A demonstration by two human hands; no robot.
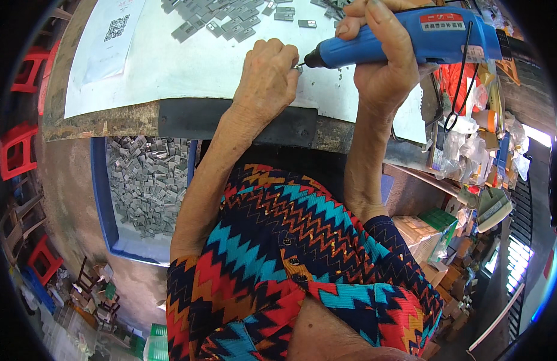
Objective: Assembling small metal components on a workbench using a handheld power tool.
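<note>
Heap of small grey rectangular pieces (230,24), truncated by the upper edge; small metallic piece (300,68), mostly hidden by the left bare hand (266,75).

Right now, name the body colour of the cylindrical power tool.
The tool body is blue; head view.

Open passage is running over the flat white sheet (170,72), left of the bare left hand (265,79); small grey rectangular pieces (231,24) are obstructing the far side, a blue cylindrical power screwdriver (429,43) the right.
</note>
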